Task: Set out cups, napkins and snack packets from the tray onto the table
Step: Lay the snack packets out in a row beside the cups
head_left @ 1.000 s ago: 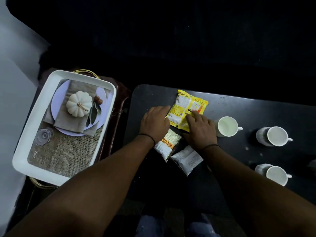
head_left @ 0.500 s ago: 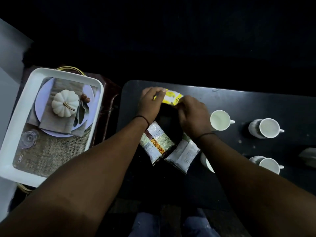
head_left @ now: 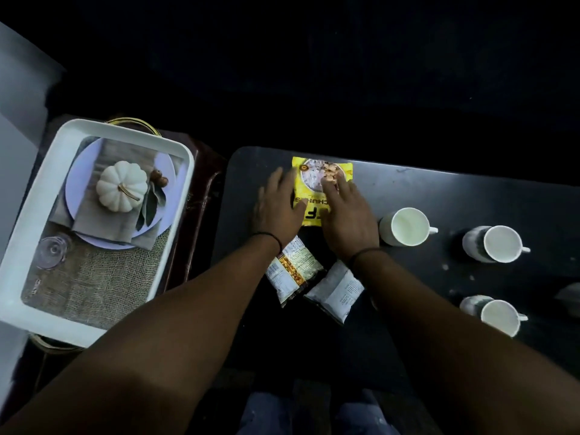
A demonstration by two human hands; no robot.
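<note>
A yellow snack packet (head_left: pixel 317 177) lies flat, face up, near the far edge of the black table (head_left: pixel 470 196). My left hand (head_left: pixel 277 208) rests flat against its left side with the fingers spread. My right hand (head_left: pixel 346 215) lies flat on its right half. Neither hand grips it. Two more packets lie just below my wrists: one with an orange picture (head_left: pixel 293 268) and a whitish one (head_left: pixel 335 290). Three white cups stand to the right: one (head_left: pixel 406 226) beside my right hand, one (head_left: pixel 499 243) further right, one (head_left: pixel 497 315) nearer me.
The white tray (head_left: pixel 185 158) sits on a dark stand left of the table; in it I see a white pumpkin (head_left: pixel 120 189) on a plate, grey cloth and burlap. A pale object (head_left: pixel 569 296) shows at the right edge. My knees are below the table's near edge.
The yellow packet was turned over between both hands and now lies flat, further back on the table, picture side up. Both hands went from holding it to lying flat on it.
</note>
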